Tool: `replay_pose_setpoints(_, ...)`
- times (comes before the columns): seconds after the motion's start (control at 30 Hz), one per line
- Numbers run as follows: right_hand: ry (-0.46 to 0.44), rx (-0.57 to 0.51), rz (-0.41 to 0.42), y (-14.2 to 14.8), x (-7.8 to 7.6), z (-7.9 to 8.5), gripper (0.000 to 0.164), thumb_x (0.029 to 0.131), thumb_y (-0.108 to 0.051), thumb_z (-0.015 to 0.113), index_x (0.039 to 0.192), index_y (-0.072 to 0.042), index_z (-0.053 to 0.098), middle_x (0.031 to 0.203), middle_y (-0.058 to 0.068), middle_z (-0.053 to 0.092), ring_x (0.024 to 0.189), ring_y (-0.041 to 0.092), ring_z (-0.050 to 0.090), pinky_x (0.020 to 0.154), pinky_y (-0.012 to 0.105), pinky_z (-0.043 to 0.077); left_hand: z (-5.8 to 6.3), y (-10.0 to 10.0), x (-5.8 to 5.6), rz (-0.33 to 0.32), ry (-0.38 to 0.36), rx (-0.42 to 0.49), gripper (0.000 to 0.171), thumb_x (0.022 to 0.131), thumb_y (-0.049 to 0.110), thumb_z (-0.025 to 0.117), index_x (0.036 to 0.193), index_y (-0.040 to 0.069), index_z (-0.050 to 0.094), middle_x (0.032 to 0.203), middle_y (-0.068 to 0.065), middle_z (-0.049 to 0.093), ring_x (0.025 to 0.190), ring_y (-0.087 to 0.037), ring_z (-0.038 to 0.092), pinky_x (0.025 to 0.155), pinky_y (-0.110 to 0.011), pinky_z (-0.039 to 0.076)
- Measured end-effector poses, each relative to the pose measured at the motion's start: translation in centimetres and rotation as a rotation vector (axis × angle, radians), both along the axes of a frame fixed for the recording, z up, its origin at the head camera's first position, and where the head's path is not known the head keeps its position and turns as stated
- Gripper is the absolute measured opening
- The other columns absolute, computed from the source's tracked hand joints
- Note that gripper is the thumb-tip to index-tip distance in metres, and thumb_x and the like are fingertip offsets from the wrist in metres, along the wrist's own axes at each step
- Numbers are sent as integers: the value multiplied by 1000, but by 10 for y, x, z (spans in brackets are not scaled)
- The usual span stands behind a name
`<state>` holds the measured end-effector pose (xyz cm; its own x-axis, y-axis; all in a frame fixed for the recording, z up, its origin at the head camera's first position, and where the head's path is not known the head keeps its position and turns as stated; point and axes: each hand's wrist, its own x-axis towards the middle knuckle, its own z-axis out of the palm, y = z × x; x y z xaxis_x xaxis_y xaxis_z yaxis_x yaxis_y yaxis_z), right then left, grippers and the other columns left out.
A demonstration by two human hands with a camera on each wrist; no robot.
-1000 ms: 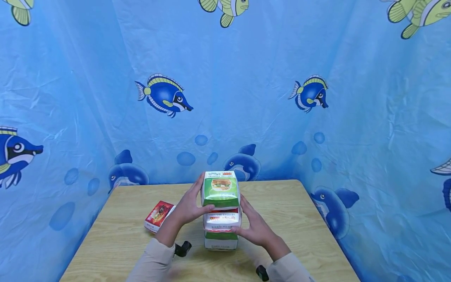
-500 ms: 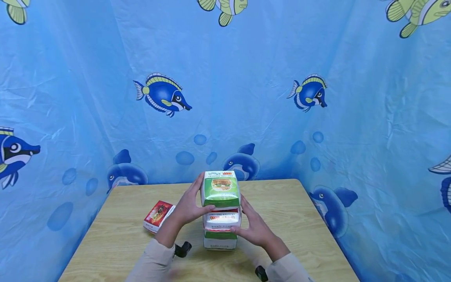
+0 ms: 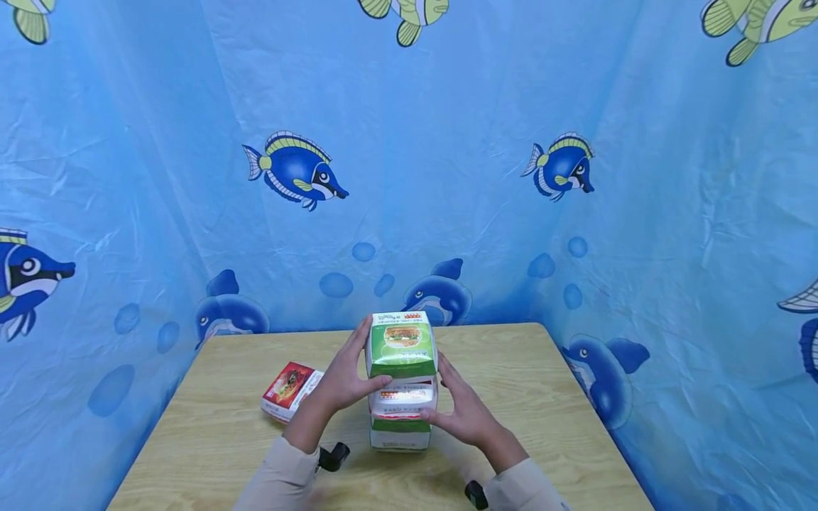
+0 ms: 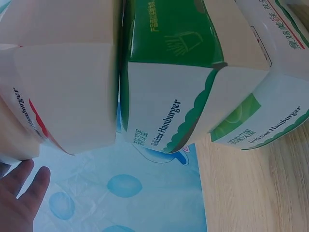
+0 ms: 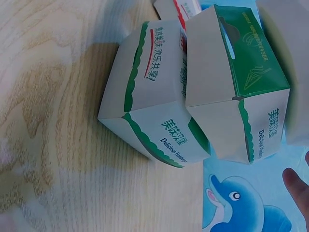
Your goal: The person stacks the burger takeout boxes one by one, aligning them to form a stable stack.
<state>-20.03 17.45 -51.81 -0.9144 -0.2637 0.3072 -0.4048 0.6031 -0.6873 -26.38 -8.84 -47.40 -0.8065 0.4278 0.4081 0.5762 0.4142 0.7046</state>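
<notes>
Three cardboard burger boxes form an upright stack in the head view. The top box [image 3: 401, 348] has a green lid with a burger picture. Below it are a white box with red trim [image 3: 399, 403] and a green-and-white box [image 3: 400, 436] on the table. My left hand [image 3: 345, 380] grips the top box, fingers along its left side and thumb at its lower front edge. On the other side, my right hand [image 3: 465, 411] holds the middle box, thumb on its front and fingers up its right side. Left-hand fingers [image 4: 36, 188] show beside the stack in the left wrist view.
A red-topped burger box [image 3: 287, 390] lies on the wooden table [image 3: 511, 397], left of the stack and close behind my left forearm. Black wrist cameras [image 3: 333, 456] hang at both cuffs. A blue curtain [image 3: 434, 184] with sea animals stands around the table.
The top box and my left hand have shifted very slightly down and right in the head view. My right hand and the lower boxes look almost unmoved.
</notes>
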Motion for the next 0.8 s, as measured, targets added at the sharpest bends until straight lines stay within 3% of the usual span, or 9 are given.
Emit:
replay_pose_setpoints(0.1,1,2,-1,0,0,0,101,82,-58,70,157,-37,5,161,-12,11,142,22,26,99,49,44,-1,0,0,2,4,-13,112,75,56,76,158,28,7,162,2,12,141,-29,27,105,-61,30)
replay_pose_setpoints(0.33,18,-20,2,0,0,2,100,82,-56,70,156,-37,7,161,-13,12,142,20,27,99,49,44,-1,0,0,-4,15,-6,110,75,54,77,157,32,7,161,3,14,138,-28,34,104,-60,32)
replay_pose_setpoints(0.57,49,-28,9,0,0,3,99,83,-52,71,157,-35,8,160,-11,15,139,21,32,99,48,45,2,2,1,8,37,-39,110,75,59,75,157,33,7,161,3,14,144,-27,22,104,-60,32)
replay_pose_setpoints(0.8,27,-26,7,0,-2,1,98,83,-53,71,157,-36,7,160,-11,15,139,20,33,99,48,44,0,1,0,15,38,-52,110,75,59,74,157,33,5,161,1,15,143,-28,23,104,-59,33)
